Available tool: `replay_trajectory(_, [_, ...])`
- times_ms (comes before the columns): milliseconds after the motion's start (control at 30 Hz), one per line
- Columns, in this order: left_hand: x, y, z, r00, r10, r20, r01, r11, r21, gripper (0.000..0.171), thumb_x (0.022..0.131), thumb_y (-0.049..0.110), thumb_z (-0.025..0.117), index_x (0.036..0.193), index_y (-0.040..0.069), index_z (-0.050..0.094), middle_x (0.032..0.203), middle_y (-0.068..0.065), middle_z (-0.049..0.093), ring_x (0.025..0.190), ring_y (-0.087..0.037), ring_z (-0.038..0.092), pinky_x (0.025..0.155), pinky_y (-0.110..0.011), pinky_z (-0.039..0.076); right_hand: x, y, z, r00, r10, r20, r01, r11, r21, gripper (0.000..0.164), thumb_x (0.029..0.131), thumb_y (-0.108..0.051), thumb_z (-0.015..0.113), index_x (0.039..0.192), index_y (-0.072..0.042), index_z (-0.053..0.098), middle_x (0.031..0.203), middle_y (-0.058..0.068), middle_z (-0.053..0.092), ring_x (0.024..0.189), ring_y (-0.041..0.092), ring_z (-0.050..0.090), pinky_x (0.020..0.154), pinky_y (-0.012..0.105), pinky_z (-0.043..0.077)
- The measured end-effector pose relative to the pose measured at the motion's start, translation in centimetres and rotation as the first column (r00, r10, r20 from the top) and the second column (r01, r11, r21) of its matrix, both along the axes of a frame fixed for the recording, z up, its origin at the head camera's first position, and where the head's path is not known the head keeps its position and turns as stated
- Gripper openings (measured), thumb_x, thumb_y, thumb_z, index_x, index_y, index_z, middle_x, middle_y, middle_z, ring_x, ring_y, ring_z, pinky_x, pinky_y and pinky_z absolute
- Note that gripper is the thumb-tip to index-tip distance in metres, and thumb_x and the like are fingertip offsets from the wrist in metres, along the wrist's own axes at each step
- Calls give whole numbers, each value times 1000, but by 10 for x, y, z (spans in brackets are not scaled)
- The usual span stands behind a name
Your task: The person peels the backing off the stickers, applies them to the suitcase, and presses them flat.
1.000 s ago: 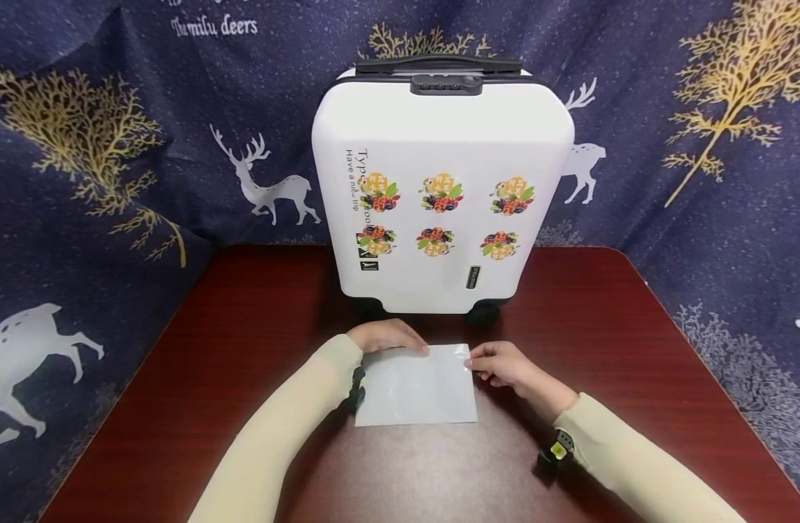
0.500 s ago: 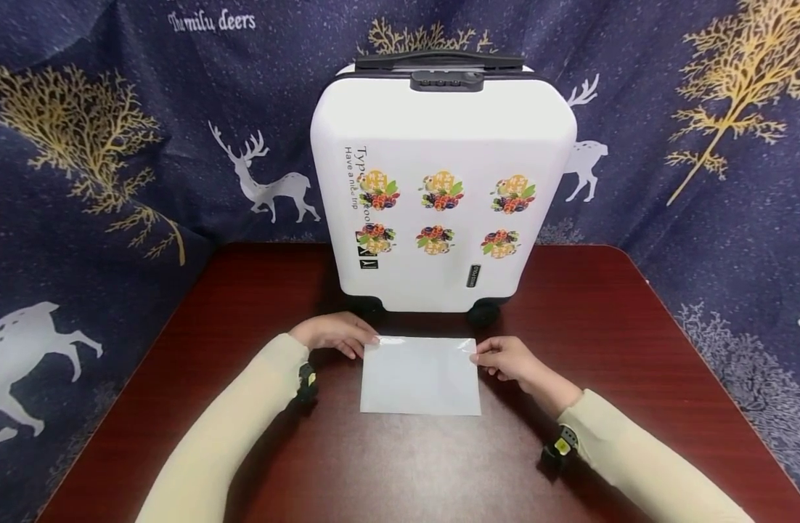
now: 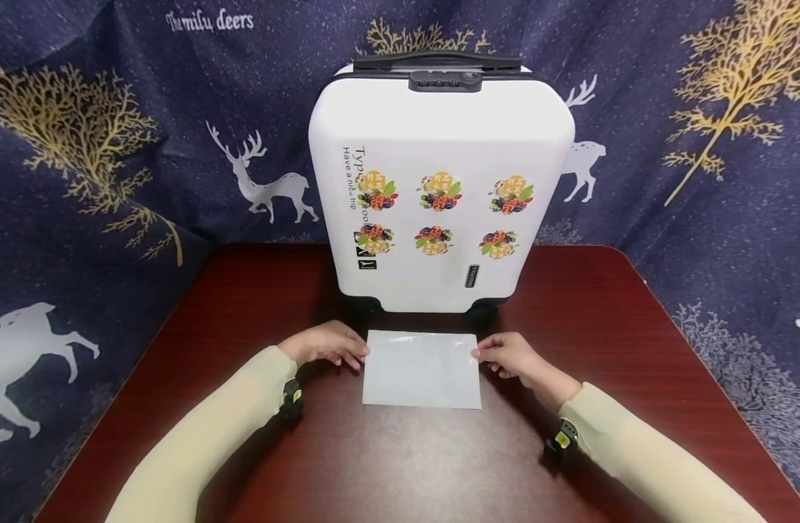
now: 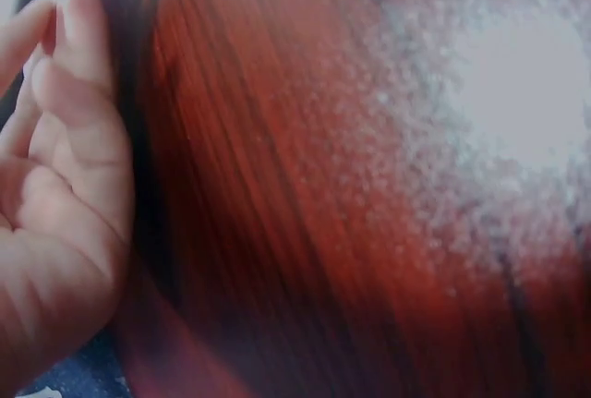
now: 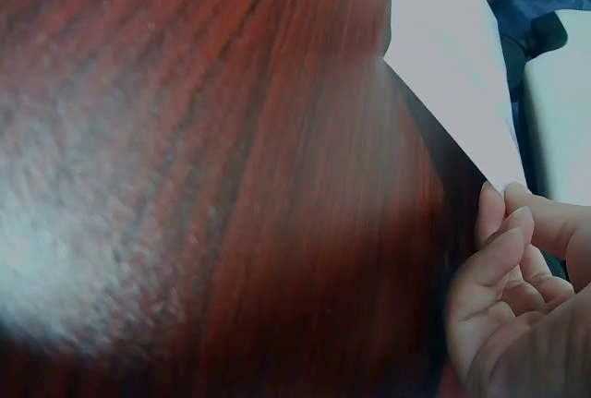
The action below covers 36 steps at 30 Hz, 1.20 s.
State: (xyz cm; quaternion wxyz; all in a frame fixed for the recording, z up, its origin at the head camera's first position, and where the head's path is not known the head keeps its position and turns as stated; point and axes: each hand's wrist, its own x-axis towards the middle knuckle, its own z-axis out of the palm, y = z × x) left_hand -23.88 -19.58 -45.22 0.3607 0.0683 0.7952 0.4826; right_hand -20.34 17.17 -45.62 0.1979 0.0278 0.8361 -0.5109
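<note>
A blank white glossy sheet [image 3: 422, 370] spans the gap between both hands, in front of the suitcase. My left hand [image 3: 328, 344] pinches its left edge near the upper corner; in the left wrist view, fingers [image 4: 83, 38] meet at a sliver of white at the top left. On the opposite side, my right hand [image 3: 508, 356] pinches the right edge near the upper corner. The right wrist view has the sheet [image 5: 448, 56] slanting up off the tabletop, its corner between thumb and finger. Behind stands a white suitcase [image 3: 433, 280] bearing several fruit stickers [image 3: 441, 192] in two rows.
The dark red wooden table [image 3: 276, 450] carries the suitcase near its back edge, with black wheels [image 3: 483, 312] at its base. A navy curtain [image 3: 178, 87] with deer and gold tree prints hangs behind and at both sides.
My left hand has slid left from the sheet's upper middle to its left edge and pinches there. The sheet has moved slightly toward the suitcase. My right hand keeps its pinch.
</note>
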Motion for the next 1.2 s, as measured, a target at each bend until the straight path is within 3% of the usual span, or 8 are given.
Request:
replay_trajectory(300, [0,5,-4,995,88,-44,-89,995,-34,29,94,19,69,111,-4,74,83,4,76,70,-5,71,57,-18,43,-8,-1,0,998,13,-59,-9,997,71,24,91,-16,73,101,6,75,64,-5,61,59,10,50,51,23,43])
replay_trajectory(567, [1,11,-4,989,95,-112,-106,990,-95,25,93,20,70,104,-2,76,74,6,73,63,-4,67,55,-20,42,-14,-3,-1,991,63,-121,-41,984,172,22,90,-16,73,94,6,77,66,-3,69,57,9,52,49,23,42])
replay_trajectory(967, [3,19,-3,977,105,-186,-135,978,-157,25,90,18,71,101,-3,77,65,8,70,52,-2,61,50,-19,39,-17,-3,-1,968,165,-191,-102,948,301,21,90,-18,75,82,1,77,61,-1,64,53,8,52,51,24,44])
replay_trajectory(1200, [2,22,-7,971,99,-219,-144,969,-198,22,89,16,71,97,-4,77,63,6,68,50,-2,59,49,-20,42,-16,-5,-3,954,191,-229,-97,925,369,21,89,-18,76,76,-2,75,62,3,65,55,10,56,54,25,47])
